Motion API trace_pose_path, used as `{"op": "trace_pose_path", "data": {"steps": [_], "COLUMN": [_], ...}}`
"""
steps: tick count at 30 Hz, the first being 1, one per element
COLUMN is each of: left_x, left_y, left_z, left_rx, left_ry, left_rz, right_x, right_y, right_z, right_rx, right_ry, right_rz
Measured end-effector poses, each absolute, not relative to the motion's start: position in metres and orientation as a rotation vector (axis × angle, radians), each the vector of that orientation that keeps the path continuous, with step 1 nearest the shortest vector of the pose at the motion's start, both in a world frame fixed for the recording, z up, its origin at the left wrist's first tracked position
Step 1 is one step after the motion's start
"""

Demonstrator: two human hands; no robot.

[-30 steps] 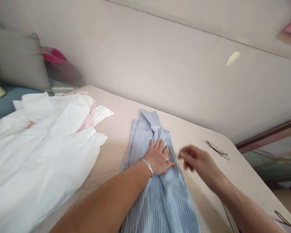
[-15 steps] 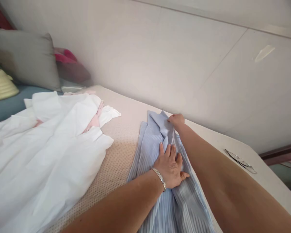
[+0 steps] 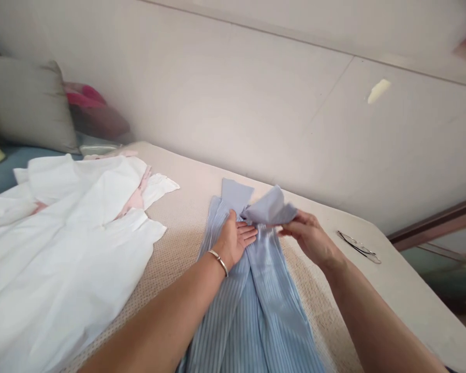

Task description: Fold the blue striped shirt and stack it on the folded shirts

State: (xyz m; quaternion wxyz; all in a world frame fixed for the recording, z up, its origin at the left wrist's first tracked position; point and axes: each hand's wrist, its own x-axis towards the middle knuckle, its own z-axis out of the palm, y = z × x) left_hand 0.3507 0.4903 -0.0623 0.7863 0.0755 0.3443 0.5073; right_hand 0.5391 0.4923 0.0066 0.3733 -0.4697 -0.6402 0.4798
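Note:
A blue striped shirt [image 3: 252,311] lies lengthwise on the beige dotted cover, with plain light-blue flaps, seemingly its collar, at the far end. My left hand [image 3: 236,239], a silver bangle at its wrist, rests on the shirt just below that end. Its fingers are stretched out and the palm faces right. At the upper right, my right hand [image 3: 305,235] pinches a raised light-blue flap [image 3: 270,207], which is bent over and slightly blurred. Part of the right fingertips is hidden behind the cloth.
White garments with pink bits [image 3: 77,233] spread over the left side. Eyeglasses [image 3: 359,246] lie at right on a pale surface along the wall [image 3: 202,98]. A grey cushion [image 3: 31,103] and a pink-and-dark bundle [image 3: 95,111] sit at the back left.
My right hand has come nearer and lifted the flap off the surface. My left hand has turned from palm down to palm sideways and shifted left. The view has swung right.

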Motion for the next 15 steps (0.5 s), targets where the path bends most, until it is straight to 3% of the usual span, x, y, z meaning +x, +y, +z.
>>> {"op": "trace_pose_path", "data": {"steps": [5, 15], "left_x": [0.345, 0.353], "left_y": [0.489, 0.485], "left_z": [-0.059, -0.074], "left_rx": [0.170, 0.477], "left_ry": [0.687, 0.703], "left_rz": [1.083, 1.158], "right_x": [0.563, 0.553], "right_y": [0.444, 0.451], "right_z": [-0.025, -0.054], "right_rx": [-1.379, -1.473], "right_ry": [-1.580, -1.485], "right_rz": [1.486, 1.072]}}
